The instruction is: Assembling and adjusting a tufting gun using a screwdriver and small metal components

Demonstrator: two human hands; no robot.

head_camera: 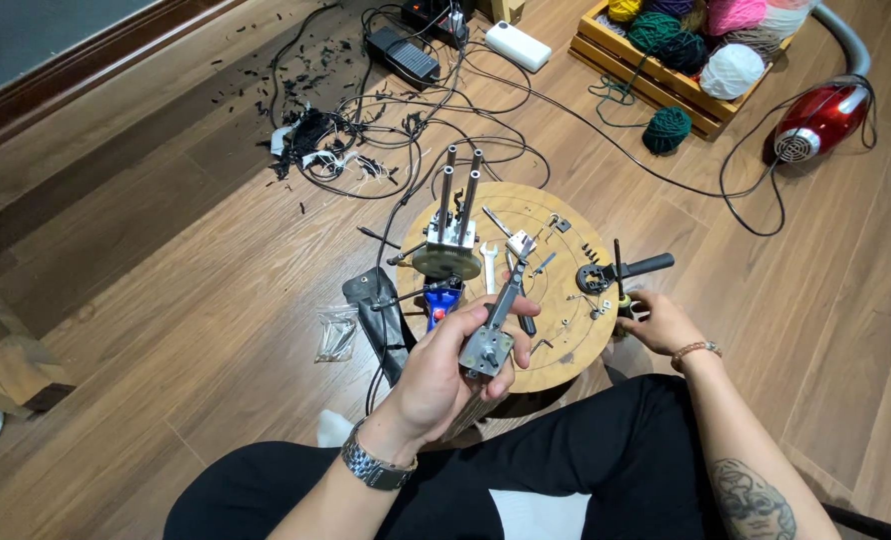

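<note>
My left hand [453, 368] is raised above my lap, fingers closed around a small grey metal block with a long arm [493, 335] that points up toward the table. My right hand [658, 322] rests at the right rim of the round wooden table [566, 370], fingers closed on a small dark cylindrical part [626, 305] with a thin black rod standing up from it. A black handle piece [648, 266] lies just beyond that hand. On the table's left side stands a metal assembly with several upright rods [453, 225].
A wrench [490, 268], screws and small parts lie scattered on the tabletop. A blue tool [443, 300] and a black pouch [378, 315] sit at its left edge. Tangled cables [386, 140], a crate of yarn balls [701, 45] and a red vacuum cleaner [821, 120] lie on the floor.
</note>
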